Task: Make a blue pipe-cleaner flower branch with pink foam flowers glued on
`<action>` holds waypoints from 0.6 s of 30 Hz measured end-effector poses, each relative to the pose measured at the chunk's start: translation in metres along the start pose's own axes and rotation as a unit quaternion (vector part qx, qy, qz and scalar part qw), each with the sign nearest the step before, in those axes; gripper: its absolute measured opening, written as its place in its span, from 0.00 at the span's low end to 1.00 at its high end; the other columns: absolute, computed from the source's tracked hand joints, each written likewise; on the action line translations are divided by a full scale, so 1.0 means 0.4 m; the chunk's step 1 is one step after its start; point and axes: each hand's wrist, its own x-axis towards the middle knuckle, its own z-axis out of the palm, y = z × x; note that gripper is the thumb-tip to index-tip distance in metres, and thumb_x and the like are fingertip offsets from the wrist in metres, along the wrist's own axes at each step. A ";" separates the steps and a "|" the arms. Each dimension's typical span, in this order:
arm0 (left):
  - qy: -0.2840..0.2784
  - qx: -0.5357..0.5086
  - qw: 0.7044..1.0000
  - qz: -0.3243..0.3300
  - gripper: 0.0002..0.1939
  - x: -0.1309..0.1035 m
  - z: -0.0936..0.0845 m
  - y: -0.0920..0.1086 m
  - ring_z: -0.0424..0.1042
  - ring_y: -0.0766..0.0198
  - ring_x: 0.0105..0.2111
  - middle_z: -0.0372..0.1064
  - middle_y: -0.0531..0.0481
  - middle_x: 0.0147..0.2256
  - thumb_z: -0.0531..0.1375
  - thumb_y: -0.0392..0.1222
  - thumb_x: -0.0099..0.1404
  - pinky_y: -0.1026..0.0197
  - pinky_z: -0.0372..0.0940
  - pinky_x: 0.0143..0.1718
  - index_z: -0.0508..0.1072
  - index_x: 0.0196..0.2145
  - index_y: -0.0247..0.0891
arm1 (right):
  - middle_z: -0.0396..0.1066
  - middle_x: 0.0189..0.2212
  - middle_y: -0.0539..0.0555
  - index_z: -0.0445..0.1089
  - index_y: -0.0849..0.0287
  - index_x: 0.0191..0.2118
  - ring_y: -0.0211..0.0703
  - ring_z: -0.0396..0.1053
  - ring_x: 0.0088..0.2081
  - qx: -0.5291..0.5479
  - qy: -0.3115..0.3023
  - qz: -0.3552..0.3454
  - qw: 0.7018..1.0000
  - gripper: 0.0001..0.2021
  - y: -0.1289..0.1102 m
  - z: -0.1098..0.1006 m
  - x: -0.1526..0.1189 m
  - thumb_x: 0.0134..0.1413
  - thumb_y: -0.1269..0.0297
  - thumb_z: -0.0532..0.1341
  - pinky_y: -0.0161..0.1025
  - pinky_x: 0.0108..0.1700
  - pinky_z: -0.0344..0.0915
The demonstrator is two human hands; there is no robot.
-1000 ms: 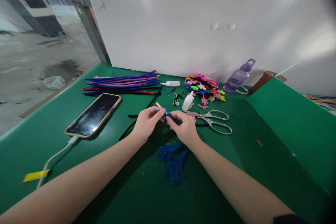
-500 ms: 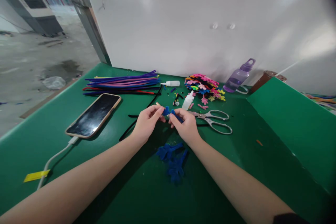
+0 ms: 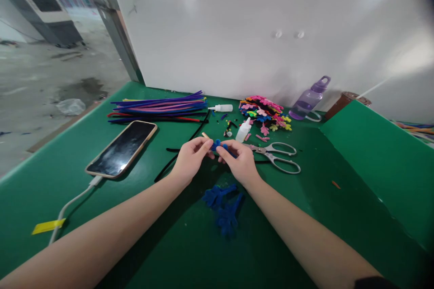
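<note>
A small blue fuzzy piece (image 3: 217, 144) is pinched between my two hands above the green table. My left hand (image 3: 191, 159) grips its left side, and a thin tan stick end (image 3: 205, 135) pokes up by those fingers. On the right side, my right hand (image 3: 238, 160) has thumb and fingers closed on the same piece. Two blue fuzzy flower shapes (image 3: 228, 216) lie on the table below my hands. Grey-handled scissors (image 3: 271, 151) rest just right of my right hand, their blades partly hidden. A white glue bottle (image 3: 243, 130) stands tilted behind it.
Bundled fuzzy stems (image 3: 159, 107) and a phone (image 3: 122, 149) on a cable lie left. Behind are another glue bottle (image 3: 223, 108), colourful flower shapes (image 3: 262, 110), a purple bottle (image 3: 307, 101) and a brown cup (image 3: 342, 104). A green panel (image 3: 379, 162) rises at right.
The fingers of my right hand have shifted slightly left along the blue piece, closer to my left hand. The things on the table lie as before.
</note>
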 end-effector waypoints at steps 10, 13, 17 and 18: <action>-0.019 0.024 1.000 -0.003 0.13 -0.001 0.002 0.005 0.65 0.68 0.25 0.65 0.54 0.23 0.57 0.48 0.60 0.65 0.61 0.32 0.70 0.29 0.35 | 0.68 0.22 0.49 0.69 0.59 0.33 0.36 0.66 0.24 0.027 -0.015 0.013 0.999 0.08 -0.001 0.002 0.002 0.51 0.59 0.59 0.34 0.29 0.66; -0.015 0.003 1.000 -0.001 0.12 -0.002 0.005 0.008 0.65 0.68 0.25 0.65 0.53 0.24 0.57 0.48 0.60 0.64 0.61 0.32 0.69 0.29 0.35 | 0.67 0.21 0.49 0.69 0.59 0.32 0.36 0.66 0.23 0.021 -0.004 0.014 1.000 0.09 0.000 0.003 0.003 0.51 0.58 0.59 0.34 0.28 0.66; -0.011 -0.020 1.000 -0.001 0.11 -0.002 0.009 0.013 0.65 0.70 0.26 0.66 0.53 0.27 0.60 0.47 0.58 0.65 0.62 0.32 0.70 0.31 0.35 | 0.68 0.21 0.50 0.70 0.60 0.32 0.36 0.66 0.23 0.007 0.005 0.006 1.000 0.09 0.001 0.002 0.002 0.50 0.59 0.60 0.34 0.28 0.65; -0.011 -0.018 1.000 -0.003 0.11 -0.003 0.010 0.014 0.65 0.70 0.26 0.66 0.53 0.28 0.60 0.46 0.57 0.66 0.62 0.32 0.70 0.32 0.35 | 0.68 0.21 0.50 0.70 0.60 0.31 0.36 0.66 0.23 0.002 0.005 0.007 1.000 0.09 0.001 0.001 0.002 0.50 0.59 0.60 0.34 0.28 0.65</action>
